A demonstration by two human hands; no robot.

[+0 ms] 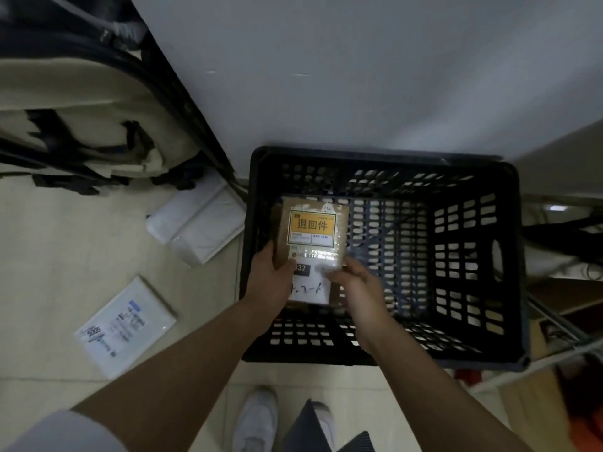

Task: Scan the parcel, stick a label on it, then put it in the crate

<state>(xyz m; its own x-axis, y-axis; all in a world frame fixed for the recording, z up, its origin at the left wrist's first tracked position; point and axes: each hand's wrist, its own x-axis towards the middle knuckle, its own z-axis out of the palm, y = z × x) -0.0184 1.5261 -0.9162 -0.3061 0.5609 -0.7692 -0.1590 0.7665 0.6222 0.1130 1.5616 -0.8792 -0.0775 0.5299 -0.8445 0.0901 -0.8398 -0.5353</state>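
Observation:
A small brown cardboard parcel (310, 249) hangs over the left part of a black slatted plastic crate (509, 256). It carries a yellow and green label (312, 229) on its far half and a white shipping label on its near half. My left hand (269, 282) grips the parcel's left edge. My right hand (355, 283) holds its near right corner. Both forearms reach in from the bottom of the view. Apart from the parcel, the crate's inside looks bare.
Two white padded mailers (199, 220) lie on the tiled floor left of the crate, and a flat white bag with a printed label (125, 327) lies nearer to me. A beige and black bag (85, 125) sits at the far left. My white shoes (257, 419) stand below the crate.

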